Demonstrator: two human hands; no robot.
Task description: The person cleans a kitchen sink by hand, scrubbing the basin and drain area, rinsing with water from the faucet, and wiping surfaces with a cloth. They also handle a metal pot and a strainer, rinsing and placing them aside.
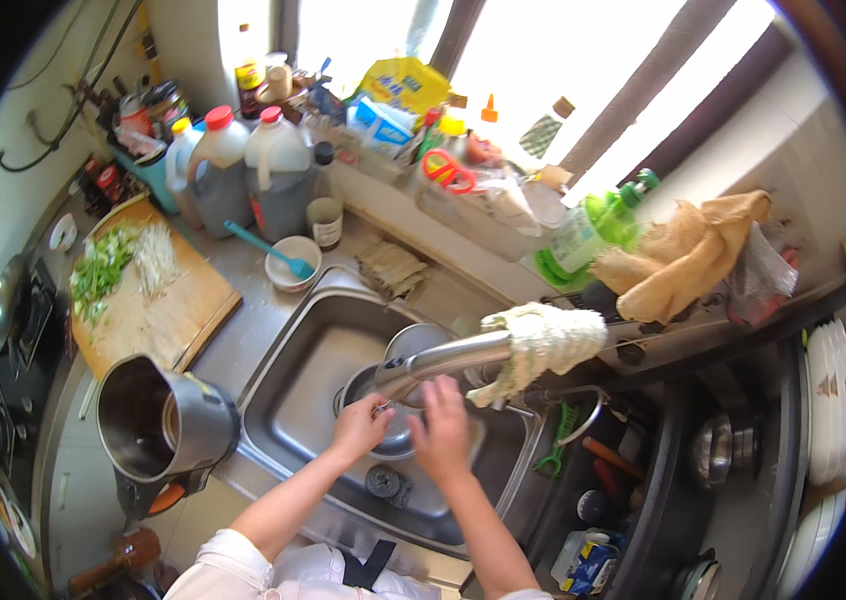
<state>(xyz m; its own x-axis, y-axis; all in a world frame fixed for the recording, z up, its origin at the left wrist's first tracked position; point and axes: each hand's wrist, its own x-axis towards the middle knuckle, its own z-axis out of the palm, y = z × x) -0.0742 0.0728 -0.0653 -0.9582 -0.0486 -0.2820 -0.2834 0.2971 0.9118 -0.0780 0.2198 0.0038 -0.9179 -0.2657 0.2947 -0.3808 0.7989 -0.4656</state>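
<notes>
Under the faucet (460,352), a round metal pot (395,445) sits in the stainless steel sink (292,397). My left hand (360,429) is at the near left of the pot with its fingers curled around something small and shiny by the faucet tip; what it is cannot be made out. To the right, over the pot, my right hand (442,427) has its fingers apart, slightly blurred, and seems to hold nothing. Another round metal vessel (417,341) lies partly hidden behind the faucet. Steel wool scrubbers (385,481) rest on the sink floor near me.
Left of the sink stand a soy milk maker jug (168,427) and a wooden cutting board (160,300) with chopped greens (100,270). A white bowl (292,262) holds a blue brush. A pale cloth (550,349) wraps the faucet. Large jugs (280,165) line the back.
</notes>
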